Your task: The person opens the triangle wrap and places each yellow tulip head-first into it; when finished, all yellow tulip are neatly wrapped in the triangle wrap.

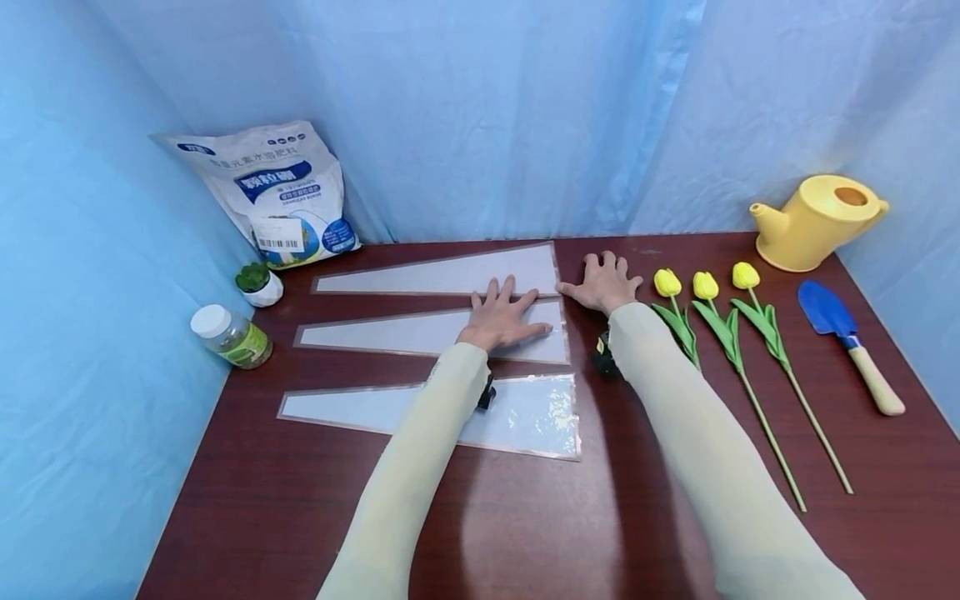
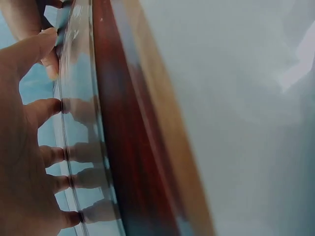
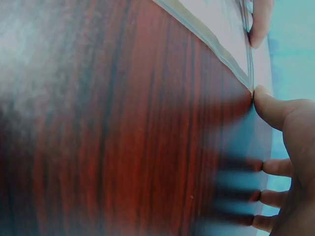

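Three long white tapered sheets with clear borders (image 1: 397,332) lay on the dark red-brown wooden bench (image 1: 300,492). Left grip (image 1: 501,323) was spread over the middle one, presumably steadying it; my right grip (image 1: 602,283), splayed, thumbed the middle-far corner junction, likely for alignment.

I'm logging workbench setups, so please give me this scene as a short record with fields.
left hand: spread over the middle sheet, fingertips reaching the far sheet
right hand: thumb at the far sheet's near right corner, other fingertips on the table
near sheet: partly hidden by the left sleeve
right side: three yellow tulips, blue trowel, yellow watering can
left side: printed bag, potted plant, white-lidded jar
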Action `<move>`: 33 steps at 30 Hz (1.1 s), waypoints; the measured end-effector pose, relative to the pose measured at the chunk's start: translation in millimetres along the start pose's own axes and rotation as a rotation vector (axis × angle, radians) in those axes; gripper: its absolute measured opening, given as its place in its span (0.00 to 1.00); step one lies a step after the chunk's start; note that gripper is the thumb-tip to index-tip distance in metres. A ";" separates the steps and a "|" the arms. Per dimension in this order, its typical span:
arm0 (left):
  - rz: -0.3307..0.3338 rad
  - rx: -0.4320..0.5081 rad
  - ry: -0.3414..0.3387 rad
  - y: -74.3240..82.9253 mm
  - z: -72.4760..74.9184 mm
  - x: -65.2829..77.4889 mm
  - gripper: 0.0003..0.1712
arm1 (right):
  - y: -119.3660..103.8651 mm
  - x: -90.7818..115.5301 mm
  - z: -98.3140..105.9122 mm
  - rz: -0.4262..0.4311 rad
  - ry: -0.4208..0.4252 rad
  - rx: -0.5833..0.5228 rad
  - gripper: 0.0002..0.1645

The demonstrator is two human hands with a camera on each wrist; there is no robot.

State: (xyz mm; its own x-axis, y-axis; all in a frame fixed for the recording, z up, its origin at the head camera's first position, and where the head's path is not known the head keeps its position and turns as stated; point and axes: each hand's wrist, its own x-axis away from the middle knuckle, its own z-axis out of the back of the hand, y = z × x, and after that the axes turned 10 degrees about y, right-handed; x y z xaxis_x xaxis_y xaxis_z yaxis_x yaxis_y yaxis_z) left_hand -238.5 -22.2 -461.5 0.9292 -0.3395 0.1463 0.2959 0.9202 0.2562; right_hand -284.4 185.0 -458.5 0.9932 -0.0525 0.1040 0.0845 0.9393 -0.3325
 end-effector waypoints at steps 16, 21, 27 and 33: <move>0.002 -0.025 0.006 1.1 -2.9 1.7 0.47 | -7.2 -2.1 -8.5 -0.081 0.091 -0.097 0.45; 0.004 -0.036 0.005 1.1 -3.7 1.4 0.47 | -10.4 -4.8 -13.0 -0.037 0.095 -0.181 0.37; 0.005 -0.039 0.006 1.9 -3.0 1.1 0.47 | -12.9 -7.7 -9.9 0.014 0.017 -0.261 0.32; 0.006 -0.031 0.009 -0.4 -0.7 -0.4 0.47 | -15.5 -9.5 -2.8 0.030 -0.043 -0.504 0.29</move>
State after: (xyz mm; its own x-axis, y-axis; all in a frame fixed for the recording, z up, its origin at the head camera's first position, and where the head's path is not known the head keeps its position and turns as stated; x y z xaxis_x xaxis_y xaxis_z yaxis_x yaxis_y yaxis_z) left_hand -238.9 -22.3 -462.3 0.9329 -0.3321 0.1393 0.2967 0.9280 0.2253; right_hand -295.0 170.0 -456.9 0.9924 -0.0043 0.1228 0.0952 0.6592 -0.7460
